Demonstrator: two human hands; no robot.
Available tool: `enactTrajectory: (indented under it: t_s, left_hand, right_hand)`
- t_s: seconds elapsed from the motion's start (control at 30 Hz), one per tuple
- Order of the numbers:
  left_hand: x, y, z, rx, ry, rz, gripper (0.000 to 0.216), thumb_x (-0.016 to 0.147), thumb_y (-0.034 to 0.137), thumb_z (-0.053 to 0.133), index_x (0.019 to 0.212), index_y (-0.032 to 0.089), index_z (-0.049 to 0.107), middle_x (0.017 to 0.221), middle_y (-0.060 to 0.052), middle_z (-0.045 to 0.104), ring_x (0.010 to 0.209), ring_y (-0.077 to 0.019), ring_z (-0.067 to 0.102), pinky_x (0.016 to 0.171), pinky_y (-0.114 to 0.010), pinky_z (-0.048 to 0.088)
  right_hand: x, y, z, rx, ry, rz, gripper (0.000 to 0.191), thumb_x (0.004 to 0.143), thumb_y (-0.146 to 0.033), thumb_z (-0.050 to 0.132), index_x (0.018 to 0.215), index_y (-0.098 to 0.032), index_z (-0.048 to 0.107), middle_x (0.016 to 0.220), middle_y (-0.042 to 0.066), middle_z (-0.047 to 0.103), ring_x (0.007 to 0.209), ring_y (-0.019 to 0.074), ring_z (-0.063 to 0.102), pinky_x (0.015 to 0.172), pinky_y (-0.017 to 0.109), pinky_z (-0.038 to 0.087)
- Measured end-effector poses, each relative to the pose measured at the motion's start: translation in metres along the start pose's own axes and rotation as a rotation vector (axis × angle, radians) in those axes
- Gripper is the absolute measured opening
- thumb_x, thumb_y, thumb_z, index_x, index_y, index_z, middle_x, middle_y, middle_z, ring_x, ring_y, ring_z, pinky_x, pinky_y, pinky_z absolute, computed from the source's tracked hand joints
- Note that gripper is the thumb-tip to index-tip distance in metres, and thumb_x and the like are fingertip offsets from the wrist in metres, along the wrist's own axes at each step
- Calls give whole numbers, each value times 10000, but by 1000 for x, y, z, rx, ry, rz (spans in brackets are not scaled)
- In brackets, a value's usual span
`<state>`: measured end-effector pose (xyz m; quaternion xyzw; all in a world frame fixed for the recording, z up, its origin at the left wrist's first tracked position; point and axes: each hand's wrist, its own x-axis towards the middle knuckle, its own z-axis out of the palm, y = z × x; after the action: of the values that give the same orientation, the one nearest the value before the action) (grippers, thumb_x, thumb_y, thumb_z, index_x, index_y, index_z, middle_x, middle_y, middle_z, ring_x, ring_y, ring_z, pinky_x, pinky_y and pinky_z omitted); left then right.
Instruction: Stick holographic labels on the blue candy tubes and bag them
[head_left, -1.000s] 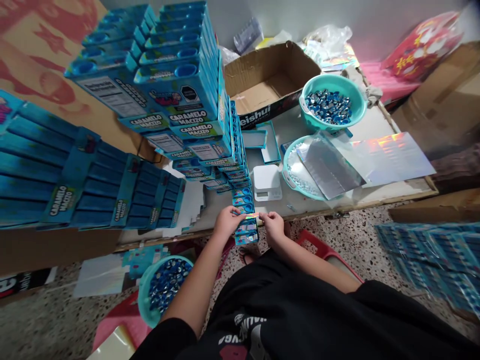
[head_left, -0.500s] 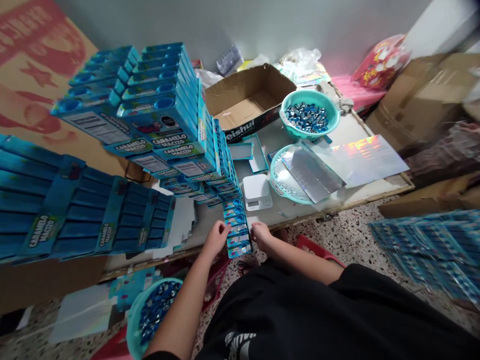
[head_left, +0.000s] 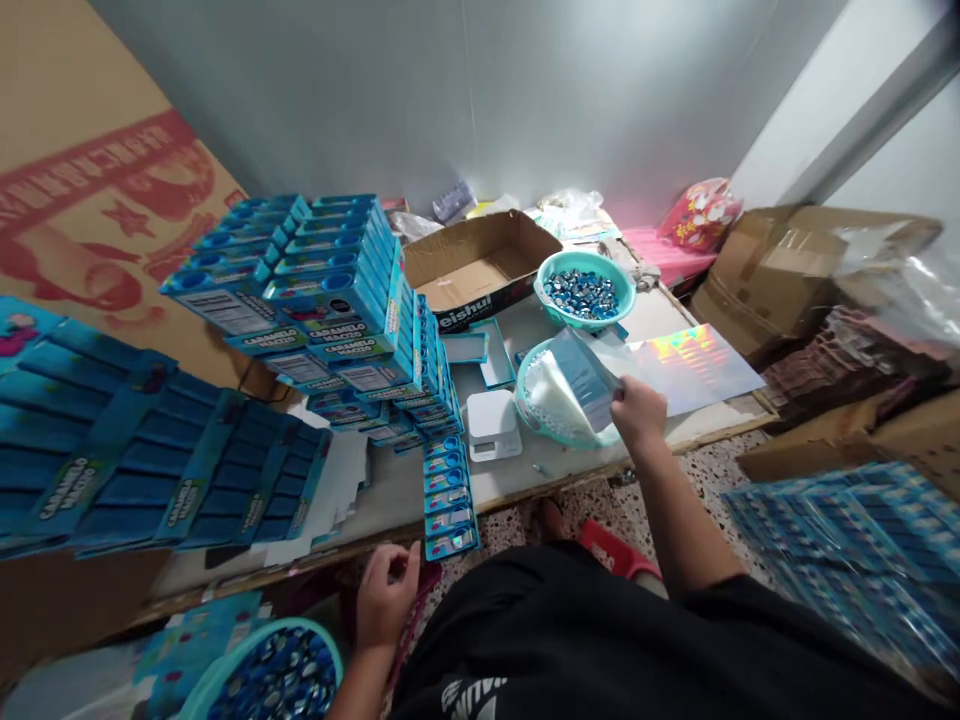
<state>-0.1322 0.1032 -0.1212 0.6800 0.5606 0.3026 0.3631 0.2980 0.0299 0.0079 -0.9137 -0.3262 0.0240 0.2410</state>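
Observation:
My right hand (head_left: 639, 412) pinches the near right corner of a silver sheet (head_left: 589, 378). The sheet is tilted up over a teal basin (head_left: 525, 408) of small white pieces. My left hand (head_left: 388, 595) hangs below the table's front edge, fingers loosely curled, the thumb apart from them and nothing seen between. Near it, a row of small blue boxes (head_left: 448, 490) lies along the table, the nearest one at the front edge. Beside the row is a white scale (head_left: 493, 425).
Blue candy boxes (head_left: 337, 310) are stacked high on the left. Behind stand an open carton (head_left: 480, 265) and a teal basin of shiny blue pieces (head_left: 585, 290). A holographic sheet (head_left: 690, 370) lies at right. Another basin (head_left: 274, 670) is low at left.
My right hand has moved right from the box row and taken hold of the silver sheet, lifting its edge. My left hand has left the boxes and dropped down to the left. The view has tilted up.

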Motion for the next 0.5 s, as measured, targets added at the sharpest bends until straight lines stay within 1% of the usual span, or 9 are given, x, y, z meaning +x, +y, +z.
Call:
enactTrajectory:
  t_s: [0.07,0.1,0.13,0.2,0.23,0.3,0.33,0.4,0.5]
  left_hand:
    - [12,19,9,-104,45,-45,339,731,526,703,734,200,609,775,-24,592,683,-171,541,735,-328,475]
    - [18,30,13,-158,46,-76,385,747,554,687,855,189,627,844,-42,619,701,-173,565,720,-332,491]
    - [23,41,18,-205,30,-95,483,766,596,653,1008,180,617,923,-67,646,729,-184,599,698,-336,508]
    - [31,64,27,-329,-69,-97,758,739,688,632,1290,186,491,1129,-129,656,871,-227,663,707,-352,542]
    - [33,76,30,-463,-165,-75,927,669,688,710,1395,210,388,1246,-157,617,995,-257,658,764,-369,550]
    - [33,99,34,-705,-334,13,1118,562,646,827,1471,290,281,1399,-155,528,1197,-285,584,897,-393,528]
    - [31,110,34,-810,-402,45,1138,533,614,862,1470,322,288,1437,-138,500,1256,-292,544,955,-406,506]
    - [27,127,34,-934,-467,33,1012,559,579,870,1418,323,401,1432,-111,516,1282,-302,524,1027,-438,468]
    - [25,138,33,-940,-447,-116,661,737,546,769,1282,230,567,1321,-119,596,1202,-300,576,1032,-494,469]
  right_hand:
    - [-22,-29,-14,23,5,-127,177,867,-118,507,918,-144,675,902,131,677,887,255,609,795,374,372]
    - [-35,-44,-20,61,-3,-220,182,883,-128,518,956,-166,680,929,107,688,889,237,611,797,352,384]
    - [-48,-57,-27,133,-21,-368,187,899,-132,521,976,-181,684,923,86,694,874,220,612,788,334,398]
    - [-70,-79,-37,283,-100,-708,220,921,-121,510,1033,-202,681,903,53,697,844,192,605,775,307,422]
    - [-78,-86,-40,340,-130,-866,246,928,-107,497,1070,-201,673,890,48,695,826,184,599,764,302,428]
    - [-89,-94,-38,377,-149,-1087,284,936,-84,476,1136,-186,650,870,48,688,793,180,579,738,304,429]
    - [-93,-96,-35,373,-137,-1154,284,938,-80,472,1146,-174,641,859,51,685,779,180,570,729,310,425]
    - [-97,-98,-26,359,-111,-1234,254,942,-89,485,1129,-166,639,847,50,683,763,181,555,735,325,418]
    - [-103,-99,-16,340,-115,-1300,215,949,-131,524,1120,-194,639,883,43,689,772,179,542,775,347,409]
